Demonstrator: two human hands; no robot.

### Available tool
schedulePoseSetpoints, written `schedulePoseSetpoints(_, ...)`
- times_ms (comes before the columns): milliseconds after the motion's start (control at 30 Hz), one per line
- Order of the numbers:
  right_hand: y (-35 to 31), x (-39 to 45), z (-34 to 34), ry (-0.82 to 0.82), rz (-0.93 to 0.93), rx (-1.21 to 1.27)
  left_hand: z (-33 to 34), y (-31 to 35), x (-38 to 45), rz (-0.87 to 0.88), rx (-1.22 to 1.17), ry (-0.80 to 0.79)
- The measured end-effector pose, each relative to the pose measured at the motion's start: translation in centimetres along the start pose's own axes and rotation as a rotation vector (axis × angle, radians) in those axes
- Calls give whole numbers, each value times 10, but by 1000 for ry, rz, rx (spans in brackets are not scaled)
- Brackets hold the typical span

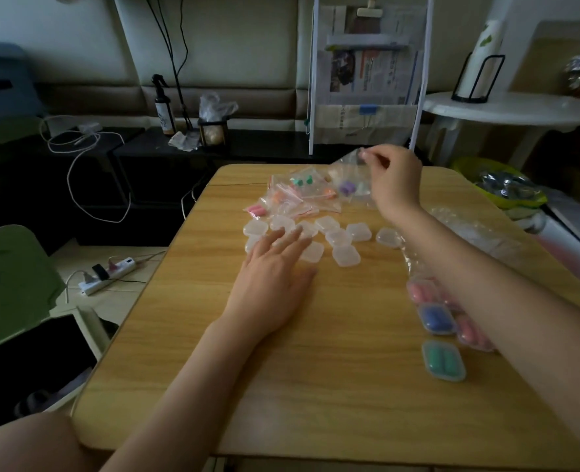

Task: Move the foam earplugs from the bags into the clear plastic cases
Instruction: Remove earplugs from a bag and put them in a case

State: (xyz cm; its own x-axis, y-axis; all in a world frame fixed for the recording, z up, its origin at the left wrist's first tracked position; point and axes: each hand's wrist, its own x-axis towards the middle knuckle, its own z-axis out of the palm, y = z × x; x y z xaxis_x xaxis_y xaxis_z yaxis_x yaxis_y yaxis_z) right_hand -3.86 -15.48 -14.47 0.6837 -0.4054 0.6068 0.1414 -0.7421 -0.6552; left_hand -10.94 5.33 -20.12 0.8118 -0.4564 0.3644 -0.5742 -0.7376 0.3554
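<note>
Left hand (pixel 275 267) flat, fingers spread wide over roughly ten empty clear cases (pixel 338 238) mid-table (pixel 316 369). Beyond, several small bags (pixel 302 194) of pink, orange, green earplugs. Right hand (pixel 392 178) pinching one bag (pixel 350 175) aloft, purple earplugs (pixel 346 189) inside. Far right, four filled cases (pixel 443 359).

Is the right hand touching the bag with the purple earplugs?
Touching: in the head view the right hand pinches the top edge of the bag.
</note>
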Motion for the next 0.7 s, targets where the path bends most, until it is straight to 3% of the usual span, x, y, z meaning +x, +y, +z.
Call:
schedulePoseSetpoints(133,-28,-35,-27,-162,231,403,-6,9,2,-161,-424,180)
schedulePoseSetpoints(267,-45,-75,-54,-361,372,677,-16,16,5,-349,-1130,18)
schedulePoseSetpoints(433,-50,-98,-72,-365,422,791,-19,27,3,-400,-1454,-242)
schedulePoseSetpoints(567,-42,-103,-79,-338,368,641,-20,31,-1,-426,-1422,-187)
schedulePoseSetpoints(700,-31,-117,-82,-335,171,338,-14,46,-3,-305,-993,32)
